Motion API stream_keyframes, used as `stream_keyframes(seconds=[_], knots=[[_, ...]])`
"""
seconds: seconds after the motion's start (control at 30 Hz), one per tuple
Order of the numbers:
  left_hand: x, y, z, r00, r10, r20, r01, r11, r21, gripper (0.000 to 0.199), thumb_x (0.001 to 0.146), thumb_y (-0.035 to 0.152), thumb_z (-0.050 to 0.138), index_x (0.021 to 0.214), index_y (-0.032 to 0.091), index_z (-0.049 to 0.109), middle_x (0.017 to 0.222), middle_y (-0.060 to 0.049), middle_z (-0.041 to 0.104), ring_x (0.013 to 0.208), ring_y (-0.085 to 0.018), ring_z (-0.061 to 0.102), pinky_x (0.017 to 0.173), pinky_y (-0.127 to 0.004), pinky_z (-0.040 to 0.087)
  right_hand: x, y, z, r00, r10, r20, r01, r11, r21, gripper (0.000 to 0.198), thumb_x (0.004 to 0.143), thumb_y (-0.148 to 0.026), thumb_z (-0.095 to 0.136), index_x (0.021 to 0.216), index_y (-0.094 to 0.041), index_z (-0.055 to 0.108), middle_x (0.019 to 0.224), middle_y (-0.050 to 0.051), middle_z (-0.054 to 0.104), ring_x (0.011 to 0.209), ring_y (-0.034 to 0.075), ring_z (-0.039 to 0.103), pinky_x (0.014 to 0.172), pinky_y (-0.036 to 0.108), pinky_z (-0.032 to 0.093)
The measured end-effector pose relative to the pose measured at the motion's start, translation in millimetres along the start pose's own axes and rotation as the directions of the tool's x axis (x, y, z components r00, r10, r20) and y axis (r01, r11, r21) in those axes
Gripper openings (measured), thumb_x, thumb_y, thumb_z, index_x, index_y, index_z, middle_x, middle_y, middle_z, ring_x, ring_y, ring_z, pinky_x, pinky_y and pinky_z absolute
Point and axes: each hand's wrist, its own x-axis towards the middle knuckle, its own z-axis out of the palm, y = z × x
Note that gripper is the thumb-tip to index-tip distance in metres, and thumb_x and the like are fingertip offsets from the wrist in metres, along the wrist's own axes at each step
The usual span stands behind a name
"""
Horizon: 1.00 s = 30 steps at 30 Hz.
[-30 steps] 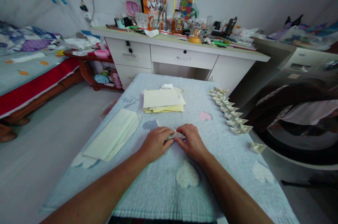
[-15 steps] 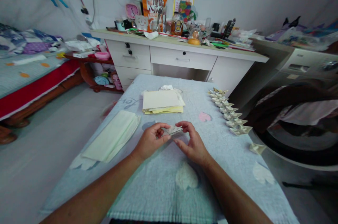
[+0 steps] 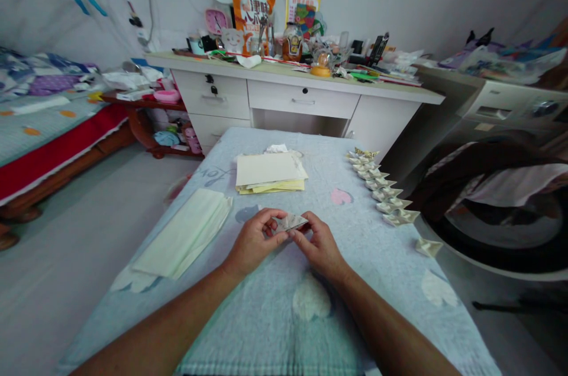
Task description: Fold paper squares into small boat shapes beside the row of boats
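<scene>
A small folded paper boat is held between my two hands over the middle of the table. My left hand pinches its left end, thumb at the near side and fingers behind. My right hand grips the right end, with its thumb close to the left thumb. Farther back lies a stack of paper sheets, cream on top and yellow below. To the left of my left hand rests a pile of pale green folded paper. A row of finished-looking paper boats runs along the right side.
One separate paper boat sits near the right edge of the cloth-covered table. Beyond the table stands a white desk loaded with clutter. A front-loading washing machine is at the right, a bed at the left.
My right hand has closed in on the folded paper; its thumb and fingers were apart before and now grip the right end. The view has shifted slightly.
</scene>
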Motion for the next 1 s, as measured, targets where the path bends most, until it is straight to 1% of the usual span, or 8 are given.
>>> stream_keyframes(seconds=[0.2,0.3,0.47,0.67,0.73,0.83,0.9,1.0], knots=[[-1.3,-9.8,3.9,1.0,-0.012,0.017,0.013,0.999,-0.033,0.034,0.074,0.019,0.068,0.107,0.019,0.061,0.092,-0.003,0.067,0.076,-0.014,0.061,0.07,-0.026,0.05,0.2,1.1,1.7,0.999,-0.009,-0.047,0.01,1.0,0.028,0.005,0.082,-0.023,0.055,0.083,-0.02,0.051,0.073,-0.003,0.055,0.069,0.013,0.053,0.067,0.024,0.042],[-1.6,-10.6,7.0,0.999,-0.037,0.029,0.039,0.997,-0.07,0.032,0.077,0.021,0.065,0.108,0.019,0.06,0.095,-0.004,0.069,0.08,-0.015,0.064,0.074,-0.028,0.051,0.3,0.8,2.7,0.996,-0.038,-0.078,0.04,0.999,0.014,0.006,0.08,-0.018,0.053,0.084,-0.02,0.049,0.075,-0.002,0.054,0.07,0.013,0.052,0.067,0.025,0.042],[0.3,-1.2,10.2,0.985,-0.149,0.09,0.165,0.963,-0.214,0.028,0.078,0.021,0.062,0.105,0.018,0.06,0.092,-0.004,0.068,0.08,-0.015,0.065,0.074,-0.027,0.051,2.5,4.2,4.4,0.985,-0.109,-0.132,0.108,0.994,-0.017,0.015,0.076,-0.011,0.052,0.088,-0.02,0.049,0.08,-0.001,0.05,0.071,0.013,0.05,0.067,0.025,0.042],[11.2,13.1,7.5,0.918,-0.391,0.065,0.377,0.812,-0.445,0.028,0.065,0.013,0.066,0.092,0.016,0.059,0.086,-0.003,0.066,0.072,-0.013,0.063,0.065,-0.024,0.05,4.5,9.0,5.5,0.963,-0.217,-0.157,0.214,0.976,-0.037,0.029,0.074,-0.002,0.045,0.095,-0.02,0.056,0.089,0.002,0.049,0.081,0.015,0.05,0.071,0.026,0.042],[13.6,17.7,6.9,0.889,-0.446,0.099,0.432,0.75,-0.501,0.029,0.063,0.01,0.066,0.091,0.015,0.06,0.082,-0.003,0.066,0.069,-0.013,0.062,0.064,-0.023,0.049,4.5,9.3,5.0,0.962,-0.223,-0.158,0.222,0.975,-0.024,0.03,0.077,-0.002,0.044,0.095,-0.021,0.058,0.091,0.003,0.048,0.085,0.015,0.051,0.074,0.027,0.043],[14.2,22.7,7.6,0.834,-0.521,0.181,0.513,0.612,-0.602,0.026,0.065,0.007,0.061,0.09,0.013,0.061,0.08,-0.005,0.067,0.069,-0.013,0.063,0.067,-0.025,0.05,4.4,9.8,3.8,0.963,-0.215,-0.162,0.215,0.976,-0.014,0.028,0.078,-0.002,0.044,0.092,-0.021,0.06,0.091,0.003,0.048,0.086,0.015,0.052,0.076,0.028,0.043],[13.6,23.6,8.9,0.807,-0.551,0.214,0.539,0.537,-0.649,0.024,0.066,0.006,0.058,0.089,0.012,0.061,0.08,-0.006,0.068,0.07,-0.013,0.064,0.069,-0.026,0.051,4.4,10.5,3.1,0.963,-0.21,-0.168,0.212,0.977,-0.008,0.028,0.077,-0.002,0.044,0.09,-0.021,0.061,0.09,0.003,0.049,0.085,0.015,0.052,0.075,0.027,0.043],[13.6,22.7,12.1,0.806,-0.55,0.22,0.527,0.496,-0.69,0.021,0.068,0.01,0.056,0.089,0.012,0.062,0.084,-0.008,0.069,0.073,-0.015,0.065,0.07,-0.028,0.052,4.3,11.0,2.0,0.961,-0.207,-0.185,0.209,0.978,-0.012,0.029,0.075,-0.001,0.045,0.088,-0.021,0.061,0.089,0.003,0.049,0.084,0.015,0.052,0.075,0.027,0.043]])
